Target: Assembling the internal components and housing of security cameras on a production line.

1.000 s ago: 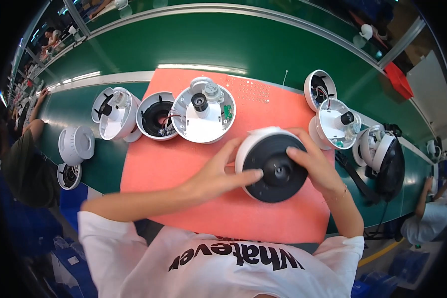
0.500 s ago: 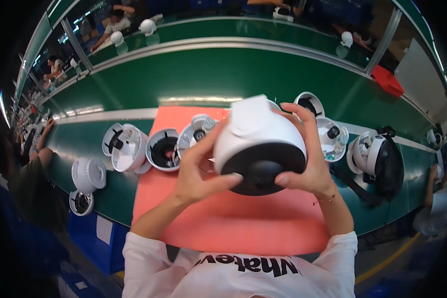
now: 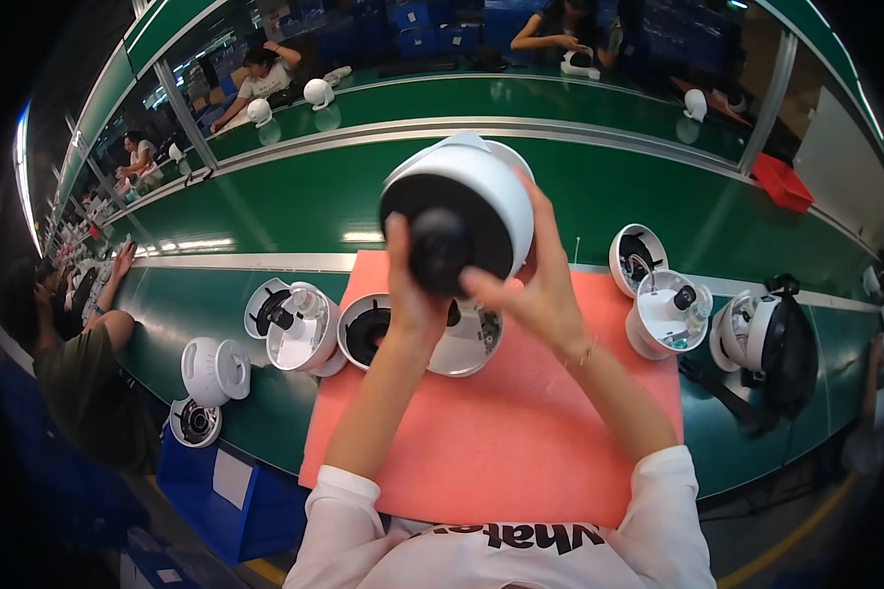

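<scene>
A round white security camera (image 3: 513, 201) with a black front face is held up above the far edge of the pink mat (image 3: 501, 422), its dark round lens part facing me. My left hand (image 3: 414, 290) grips it from below and the left, thumb on the black face. Along its right side lies my right hand (image 3: 540, 294), thumb pointing at the lower rim of the black face. Behind my wrists sit opened white housings, a bowl with black inside (image 3: 365, 332) and a white shell (image 3: 467, 346), partly hidden by my left arm.
More opened camera housings stand left (image 3: 300, 334) and right (image 3: 666, 319) of the mat's middle. A black bag-like item (image 3: 794, 353) lies far right. A blue bin (image 3: 231, 491) is below the bench at left. Co-workers sit at left and across the green belt (image 3: 609, 211).
The camera has moved away from me and to the left, and its black face has turned leftward. Both hands went with it, still holding it. The whole view has shifted too.
</scene>
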Demonstrator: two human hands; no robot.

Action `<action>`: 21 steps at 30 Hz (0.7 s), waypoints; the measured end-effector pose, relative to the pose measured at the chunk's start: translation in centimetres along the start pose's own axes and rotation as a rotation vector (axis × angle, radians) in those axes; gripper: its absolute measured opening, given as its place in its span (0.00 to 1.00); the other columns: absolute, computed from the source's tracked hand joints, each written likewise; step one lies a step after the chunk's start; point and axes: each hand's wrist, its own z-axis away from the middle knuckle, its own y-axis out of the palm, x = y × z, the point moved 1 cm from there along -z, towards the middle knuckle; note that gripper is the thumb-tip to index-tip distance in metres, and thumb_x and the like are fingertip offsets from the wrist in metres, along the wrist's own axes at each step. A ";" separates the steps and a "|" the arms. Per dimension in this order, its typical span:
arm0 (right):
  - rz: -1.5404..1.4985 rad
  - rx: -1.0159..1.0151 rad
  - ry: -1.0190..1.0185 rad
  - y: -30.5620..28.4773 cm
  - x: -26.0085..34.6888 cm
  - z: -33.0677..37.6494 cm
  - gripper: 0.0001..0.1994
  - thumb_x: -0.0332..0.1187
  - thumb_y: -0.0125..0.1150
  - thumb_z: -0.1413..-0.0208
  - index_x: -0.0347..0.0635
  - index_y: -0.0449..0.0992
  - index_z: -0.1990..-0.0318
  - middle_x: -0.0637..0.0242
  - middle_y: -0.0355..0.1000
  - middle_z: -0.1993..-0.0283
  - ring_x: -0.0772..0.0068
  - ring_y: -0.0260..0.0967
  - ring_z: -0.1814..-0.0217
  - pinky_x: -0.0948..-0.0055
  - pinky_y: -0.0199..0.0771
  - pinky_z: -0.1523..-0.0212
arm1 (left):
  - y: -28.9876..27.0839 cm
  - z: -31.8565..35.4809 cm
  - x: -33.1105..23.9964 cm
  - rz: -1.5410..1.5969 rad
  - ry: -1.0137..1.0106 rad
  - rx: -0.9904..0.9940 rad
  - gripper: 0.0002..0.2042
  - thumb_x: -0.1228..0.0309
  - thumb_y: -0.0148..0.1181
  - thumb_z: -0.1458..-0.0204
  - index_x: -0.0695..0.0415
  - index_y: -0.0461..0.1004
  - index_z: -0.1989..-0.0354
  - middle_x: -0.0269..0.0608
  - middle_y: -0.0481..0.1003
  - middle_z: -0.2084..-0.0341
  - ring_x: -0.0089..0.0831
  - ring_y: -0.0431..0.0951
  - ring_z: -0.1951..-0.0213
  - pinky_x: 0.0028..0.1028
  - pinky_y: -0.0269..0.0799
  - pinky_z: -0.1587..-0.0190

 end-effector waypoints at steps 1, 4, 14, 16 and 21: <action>0.068 -0.078 0.004 -0.8 -1.8 -1.1 0.43 0.36 0.69 0.64 0.45 0.49 0.40 0.58 0.60 0.47 0.63 0.62 0.47 0.67 0.71 0.54 | 0.7 -0.5 -0.7 -0.089 -0.210 -0.013 0.29 0.41 0.47 0.53 0.54 0.64 0.53 0.36 0.70 0.61 0.28 0.72 0.58 0.29 0.67 0.52; -0.454 -0.172 0.508 -2.1 -4.5 -3.8 0.32 0.43 0.61 0.55 0.40 0.55 0.44 0.55 0.61 0.49 0.58 0.63 0.49 0.61 0.69 0.51 | -0.4 -0.4 -0.5 -0.102 -0.322 -0.021 0.31 0.61 0.56 0.50 0.49 0.45 0.42 0.41 0.56 0.48 0.37 0.62 0.48 0.38 0.60 0.45; -0.267 -0.529 0.778 -12.6 -17.6 -5.9 0.37 0.52 0.63 0.59 0.44 0.56 0.44 0.58 0.56 0.45 0.56 0.58 0.47 0.57 0.63 0.49 | -8.2 15.7 -2.9 -0.348 -0.760 0.394 0.17 0.70 0.50 0.48 0.60 0.60 0.51 0.50 0.67 0.54 0.38 0.68 0.49 0.34 0.62 0.47; 0.501 -0.863 0.534 -12.3 -16.7 -6.3 0.47 0.55 0.65 0.62 0.39 0.43 0.41 0.53 0.52 0.47 0.52 0.52 0.44 0.53 0.60 0.50 | -10.1 16.3 -3.3 -0.173 -0.659 0.169 0.16 0.69 0.49 0.48 0.60 0.60 0.51 0.49 0.67 0.54 0.37 0.68 0.50 0.34 0.62 0.47; 0.909 0.119 -0.125 2.8 -5.9 -4.6 0.22 0.37 0.61 0.58 0.36 0.65 0.56 0.53 0.62 0.55 0.53 0.59 0.51 0.63 0.60 0.51 | -13.7 17.7 -2.2 0.128 -0.362 -0.383 0.16 0.70 0.48 0.50 0.58 0.61 0.52 0.46 0.66 0.54 0.35 0.65 0.49 0.32 0.60 0.46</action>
